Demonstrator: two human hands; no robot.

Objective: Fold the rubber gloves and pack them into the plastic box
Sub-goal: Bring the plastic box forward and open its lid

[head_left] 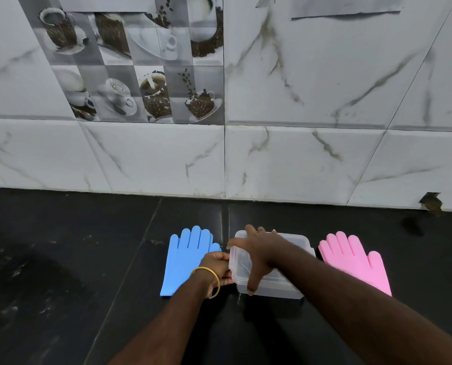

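Here's the clear plastic box [272, 262] sitting in the middle of the dark surface [88, 259], lid on top, squarely between the two gloves. The right hand [256, 255] is spread wide over the lid, fingers reaching to the far edge and thumb hooked down over the near side, pressing on the box. The left hand [218, 267] is curled in against the box's left end, fingertips tucked at the rim there, gripping that edge (a gold bangle [206, 281] rides on that wrist). To the left, the blue glove [184, 259] lies flat and unfolded, fingers pointing away toward the wall, with the left hand and wrist resting over its right edge. To the right, the pink glove [351, 262] lies flat too, fingers fanned up and away, just beside the box but apart from it. Behind it all, a white marble-look tiled wall [298, 154], with a panel of coffee-cup picture tiles [140, 69] up at the left
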